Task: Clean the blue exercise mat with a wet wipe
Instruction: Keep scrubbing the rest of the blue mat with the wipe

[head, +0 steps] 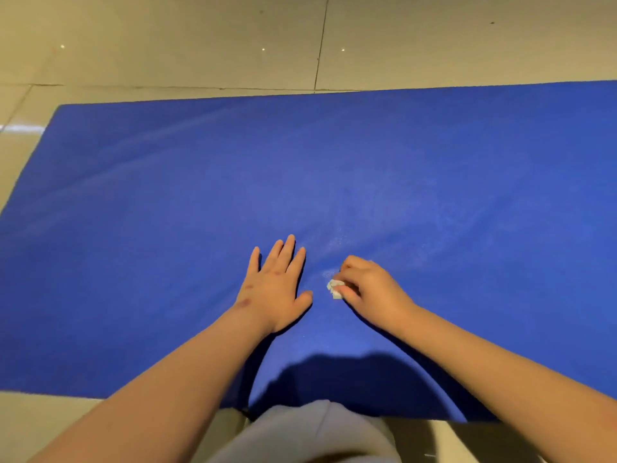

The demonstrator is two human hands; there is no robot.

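Your left hand (pixel 275 285) lies flat on the mat (pixel 167 195), palm down, with the fingers straight, slightly spread and pointing away from you. Your right hand (pixel 370 289) sits just to the right of it, its fingers curled over a small, crumpled white wipe (pixel 334 289) and pressing it onto the blue surface. Only a little of the wipe shows, poking out on the thumb side of that hand. The left thumb lies near the wipe but apart from it, with a narrow strip of blue between them, so the left hand is the nearest thing on that side of the wipe. The mat is spread flat on a pale tiled floor (pixel 167 45) and fills most of the view, running off the frame on the right, while its far left corner shows at the upper left. Faint lighter streaks (pixel 337 242) fan across the blue surface beyond both hands. A dark shadow (pixel 350 379) falls on the near part of the mat between your forearms. Your knee in grey fabric (pixel 310 432) sits at the near edge of the mat, between your arms. A thin dark joint (pixel 320 45) between tiles runs across the floor beyond the far edge of the mat.
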